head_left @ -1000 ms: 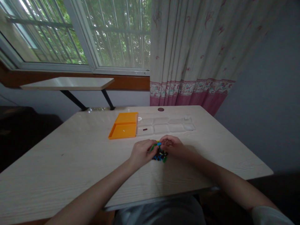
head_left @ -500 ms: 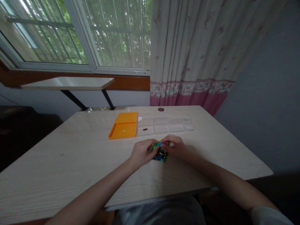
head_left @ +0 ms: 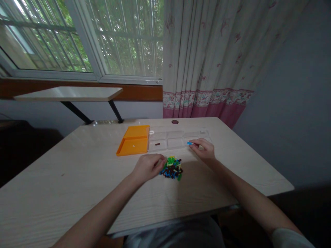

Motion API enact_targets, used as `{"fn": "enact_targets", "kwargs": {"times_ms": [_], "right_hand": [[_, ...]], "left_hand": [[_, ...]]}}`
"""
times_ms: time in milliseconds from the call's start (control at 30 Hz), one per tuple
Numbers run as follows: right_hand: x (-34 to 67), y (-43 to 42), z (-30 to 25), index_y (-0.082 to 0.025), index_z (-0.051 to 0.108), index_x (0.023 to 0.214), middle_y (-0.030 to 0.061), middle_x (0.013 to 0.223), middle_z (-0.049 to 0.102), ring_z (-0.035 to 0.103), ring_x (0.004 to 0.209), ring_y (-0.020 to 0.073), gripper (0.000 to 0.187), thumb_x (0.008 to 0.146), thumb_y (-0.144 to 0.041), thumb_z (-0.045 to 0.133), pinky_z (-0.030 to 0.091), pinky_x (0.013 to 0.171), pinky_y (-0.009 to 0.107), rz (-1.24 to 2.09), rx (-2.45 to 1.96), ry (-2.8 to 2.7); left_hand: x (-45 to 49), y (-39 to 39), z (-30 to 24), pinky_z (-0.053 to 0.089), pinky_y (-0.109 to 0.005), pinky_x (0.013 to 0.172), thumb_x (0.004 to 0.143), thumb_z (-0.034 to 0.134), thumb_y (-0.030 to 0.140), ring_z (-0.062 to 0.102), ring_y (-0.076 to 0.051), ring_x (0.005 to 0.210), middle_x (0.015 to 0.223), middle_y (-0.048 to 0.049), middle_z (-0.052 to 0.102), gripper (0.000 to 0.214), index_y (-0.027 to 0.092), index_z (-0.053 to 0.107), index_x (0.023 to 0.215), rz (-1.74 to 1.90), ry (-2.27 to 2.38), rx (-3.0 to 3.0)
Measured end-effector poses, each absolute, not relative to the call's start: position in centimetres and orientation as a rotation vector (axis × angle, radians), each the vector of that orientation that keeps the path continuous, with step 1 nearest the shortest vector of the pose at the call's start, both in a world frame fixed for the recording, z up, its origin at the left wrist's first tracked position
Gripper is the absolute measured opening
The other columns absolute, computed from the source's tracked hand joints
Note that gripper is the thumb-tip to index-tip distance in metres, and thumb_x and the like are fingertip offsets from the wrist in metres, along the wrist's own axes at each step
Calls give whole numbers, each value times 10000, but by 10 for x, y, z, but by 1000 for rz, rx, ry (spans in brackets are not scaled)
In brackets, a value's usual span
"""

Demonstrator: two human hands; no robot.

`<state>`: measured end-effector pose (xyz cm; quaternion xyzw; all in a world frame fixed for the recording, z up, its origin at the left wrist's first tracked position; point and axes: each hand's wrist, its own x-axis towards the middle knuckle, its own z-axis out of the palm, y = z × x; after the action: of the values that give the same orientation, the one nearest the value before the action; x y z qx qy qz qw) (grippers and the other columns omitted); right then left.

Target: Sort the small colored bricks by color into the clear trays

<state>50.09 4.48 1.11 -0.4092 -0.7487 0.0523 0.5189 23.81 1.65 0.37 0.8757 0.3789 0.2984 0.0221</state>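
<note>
A small heap of coloured pieces [head_left: 171,168], green, blue and dark, lies on the pale wooden table [head_left: 77,186]. My left hand [head_left: 148,166] rests curled at the heap's left edge, fingertips touching it. My right hand [head_left: 203,150] is up by the clear compartment tray [head_left: 178,139], pinching a small blue piece [head_left: 190,143] over one of its right-hand compartments. A single dark piece [head_left: 157,144] lies in a left compartment of that tray.
An orange lid [head_left: 133,140] lies open to the left of the clear tray. A cable hole [head_left: 175,122] sits near the table's far edge. Behind are a window, a curtain [head_left: 207,55] and a narrow shelf [head_left: 67,93] on black brackets.
My right hand has left the heap and moved up and right to the clear tray, carrying a blue piece. My left hand stays at the heap. The camera has shifted slightly.
</note>
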Motion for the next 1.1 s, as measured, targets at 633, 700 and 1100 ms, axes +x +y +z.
{"fn": "enact_targets", "kwargs": {"times_ms": [633, 700, 1100], "right_hand": [[505, 61, 10, -187, 658, 898, 42, 749, 620, 529, 646, 123, 223, 810, -334, 515, 408, 630, 236, 126, -1152, -2141], [505, 71, 14, -191, 654, 907, 38, 780, 618, 542, 688, 126, 217, 819, -315, 498, 399, 654, 230, 88, -1228, -2253], [468, 122, 17, -236, 676, 889, 46, 860, 648, 581, 789, 177, 178, 775, -292, 551, 387, 639, 237, 12, -1408, -2575]], "left_hand": [[238, 18, 4, 366, -175, 531, 835, 425, 236, 546, -86, 539, 622, 2, 615, 177, 177, 588, 800, 774, 1100, 2822], [238, 18, 3, 366, -177, 530, 833, 429, 240, 545, -89, 539, 618, 4, 612, 174, 179, 590, 803, 764, 1112, 2817], [238, 18, 3, 349, -174, 510, 836, 425, 243, 519, -79, 510, 598, 9, 593, 192, 174, 585, 754, 764, 1133, 2791]]}}
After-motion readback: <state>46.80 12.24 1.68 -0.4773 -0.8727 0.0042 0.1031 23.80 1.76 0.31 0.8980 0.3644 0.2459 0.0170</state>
